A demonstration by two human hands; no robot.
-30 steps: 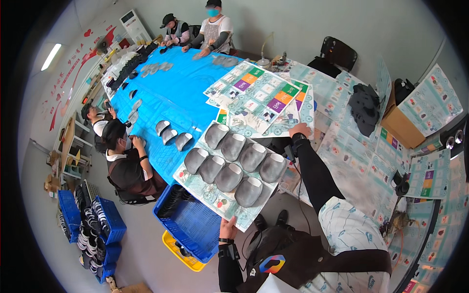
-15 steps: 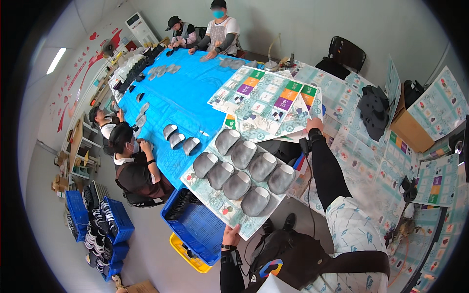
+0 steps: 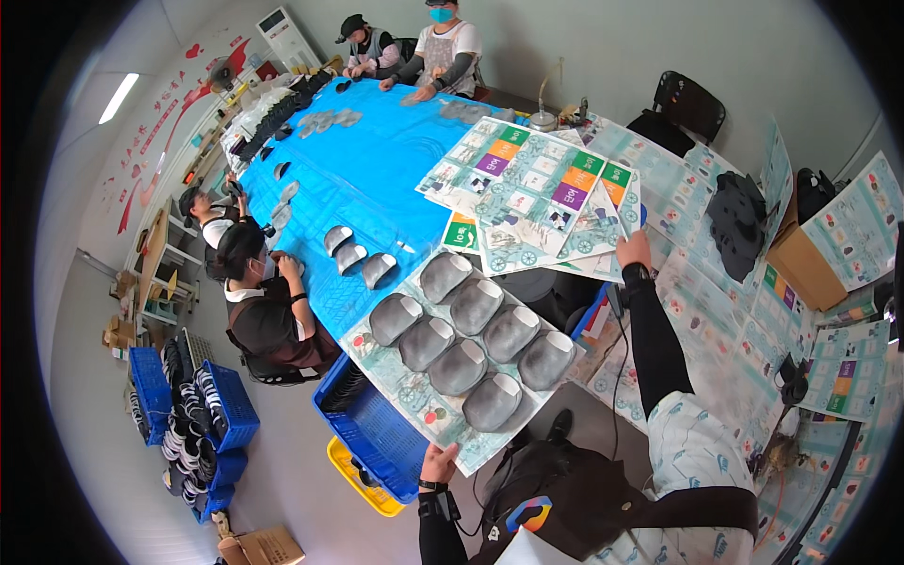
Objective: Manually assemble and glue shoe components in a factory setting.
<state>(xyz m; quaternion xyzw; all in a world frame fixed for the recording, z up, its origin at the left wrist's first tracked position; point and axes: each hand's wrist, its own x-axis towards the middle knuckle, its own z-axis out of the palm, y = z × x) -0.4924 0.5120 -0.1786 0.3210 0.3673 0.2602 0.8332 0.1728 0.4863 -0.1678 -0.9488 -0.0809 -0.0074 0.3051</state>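
Observation:
My left hand [image 3: 439, 465] is closed on the near corner of a printed board [image 3: 476, 452], its thumb on top. Rows of dark grey rounded pieces [image 3: 458, 366], each with a pale patch at one edge, lie on that board. The board slants across the table's near corner, partly over a blue crate. Farther right, my right hand [image 3: 635, 249] is closed at the right edge of a stack of printed sheets [image 3: 537, 193] with coloured blocks. Its fingertips are partly hidden at the edge.
Blue sheeting [image 3: 377, 160] covers the long table, where three loose grey pieces [image 3: 350, 256] lie. Below the board stand a blue crate [image 3: 386, 443] and a yellow one [image 3: 381, 501]. Co-workers [image 3: 259, 301] sit along the left side and far end. A chair [image 3: 683, 108] stands at the back right.
My view has shifted slightly, so most things appear farther right. The board with the grey pieces sits a little nearer to me. Both hands keep their places on the board and the sheets.

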